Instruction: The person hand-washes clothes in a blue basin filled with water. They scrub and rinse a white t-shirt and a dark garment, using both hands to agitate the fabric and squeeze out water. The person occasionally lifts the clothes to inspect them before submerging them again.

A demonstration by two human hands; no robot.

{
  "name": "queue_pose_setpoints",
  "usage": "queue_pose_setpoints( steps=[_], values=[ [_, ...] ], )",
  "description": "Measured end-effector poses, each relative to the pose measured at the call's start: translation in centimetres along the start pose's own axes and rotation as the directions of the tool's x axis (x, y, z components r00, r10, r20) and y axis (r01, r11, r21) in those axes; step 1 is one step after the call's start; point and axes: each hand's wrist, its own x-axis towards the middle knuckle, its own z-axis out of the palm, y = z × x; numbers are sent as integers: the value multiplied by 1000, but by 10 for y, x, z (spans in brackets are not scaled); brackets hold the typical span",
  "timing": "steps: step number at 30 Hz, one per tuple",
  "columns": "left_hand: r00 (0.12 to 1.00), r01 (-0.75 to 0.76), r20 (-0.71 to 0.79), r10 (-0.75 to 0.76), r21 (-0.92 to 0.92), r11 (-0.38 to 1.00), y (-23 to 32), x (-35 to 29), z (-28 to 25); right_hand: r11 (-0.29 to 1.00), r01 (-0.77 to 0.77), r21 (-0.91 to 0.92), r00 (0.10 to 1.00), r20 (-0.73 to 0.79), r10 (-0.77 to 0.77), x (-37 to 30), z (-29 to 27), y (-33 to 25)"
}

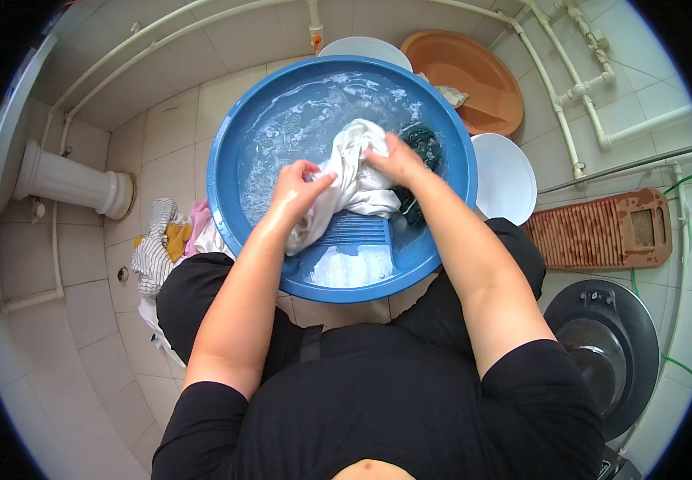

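Observation:
A large blue washtub [222, 172] with soapy water stands in front of me, a ribbed washboard [355, 232] moulded into its near side. Over the ribs lies a wet, bunched white cloth garment [354, 172], partly in the water. My left hand [294, 192] grips its left side, thumb and fingers closed on the fabric. At its upper right, my right hand [398, 162] is closed on another part of the cloth. Just right of that hand, a dark green cloth [422, 146] sits in the water against the tub's wall.
Left of the tub, a pile of clothes [158, 248] lies on the tiled floor. An orange basin [490, 80], white basins [506, 178], a brown washboard [602, 232] and a black basin [642, 336] stand right. A white pedestal [82, 182] is far left; pipes [550, 104] line the walls.

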Motion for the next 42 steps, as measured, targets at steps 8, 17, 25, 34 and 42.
queue_pose_setpoints(
  steps=[8, 17, 25, 34, 42],
  values=[
    [966, 259, 160, -205, -682, 684, -28, 11, 13, 942, 2, -335, 1000, 20, 5, -16, 9, -11],
    [680, 720, 620, 390, -665, -198, -46, 18, 15, 736, 640, 221, 763, -68, -643, -87, 29, -129],
    [876, 459, 456, -154, -888, -17, 24, -25, 31, 717, 685, -128, 636, -374, -675, -65, 41, -92],
    [910, 403, 387, 147, -910, -98, -4, -28, 27, 742, 671, 3, 709, -297, -640, -92, 47, -127],
    [845, 518, 516, -138, -855, -23, 51, -13, -4, 987, -154, 35, 847, -510, 150, 7, -5, -18]
  ],
)
